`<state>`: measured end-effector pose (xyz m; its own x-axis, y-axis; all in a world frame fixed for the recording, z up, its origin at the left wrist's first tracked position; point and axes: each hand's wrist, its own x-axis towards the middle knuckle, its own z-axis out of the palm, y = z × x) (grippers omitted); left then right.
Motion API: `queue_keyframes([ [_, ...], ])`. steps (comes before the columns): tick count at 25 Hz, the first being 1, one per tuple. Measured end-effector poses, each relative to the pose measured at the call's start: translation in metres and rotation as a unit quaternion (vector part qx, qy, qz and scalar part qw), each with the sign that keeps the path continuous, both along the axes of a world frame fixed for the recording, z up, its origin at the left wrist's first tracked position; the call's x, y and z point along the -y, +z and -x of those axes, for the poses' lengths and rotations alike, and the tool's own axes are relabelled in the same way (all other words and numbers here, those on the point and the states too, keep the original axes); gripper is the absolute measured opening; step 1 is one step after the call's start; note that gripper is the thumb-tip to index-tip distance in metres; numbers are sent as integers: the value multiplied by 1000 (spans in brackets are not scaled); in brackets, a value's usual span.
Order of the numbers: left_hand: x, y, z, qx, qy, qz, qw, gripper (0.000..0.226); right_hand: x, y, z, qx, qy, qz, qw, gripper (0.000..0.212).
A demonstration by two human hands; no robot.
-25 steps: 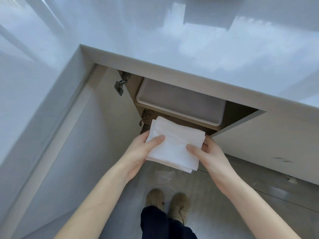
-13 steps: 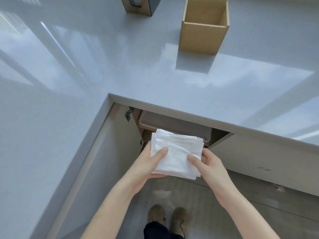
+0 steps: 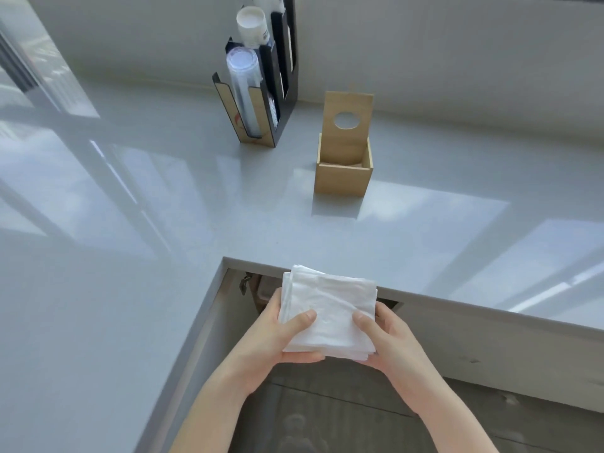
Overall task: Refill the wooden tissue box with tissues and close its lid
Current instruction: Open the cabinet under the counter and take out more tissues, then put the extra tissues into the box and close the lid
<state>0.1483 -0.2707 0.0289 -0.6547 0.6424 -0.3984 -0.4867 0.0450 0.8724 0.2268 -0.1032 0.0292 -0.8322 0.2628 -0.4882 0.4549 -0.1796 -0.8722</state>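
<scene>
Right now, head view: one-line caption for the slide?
Both hands, left hand and right hand, hold a tissue stack at the counter edge, short of the open wooden tissue box.

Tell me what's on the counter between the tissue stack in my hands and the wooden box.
Nothing: the head view shows bare grey counter between the tissue stack and the wooden box.

Your left hand [image 3: 274,331] and right hand [image 3: 389,341] now hold the tissue stack [image 3: 327,312] higher, level with the near counter edge [image 3: 457,299]. The open wooden tissue box [image 3: 343,168] and a far cup holder [image 3: 261,93] come fully into view.
</scene>
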Motion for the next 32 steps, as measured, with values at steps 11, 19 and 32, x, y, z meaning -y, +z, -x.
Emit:
queue_keyframes([
  [11,-39,28,50,-37,29,10,999,47,-39,31,55,-17,-10,-1,1000,19],
  [19,-109,47,134,-92,61,78,991,35,-110,48,147,-47,18,-10,999,20],
  [32,-176,53,221,-101,77,99,987,25,-184,52,239,-32,37,-26,998,23],
])
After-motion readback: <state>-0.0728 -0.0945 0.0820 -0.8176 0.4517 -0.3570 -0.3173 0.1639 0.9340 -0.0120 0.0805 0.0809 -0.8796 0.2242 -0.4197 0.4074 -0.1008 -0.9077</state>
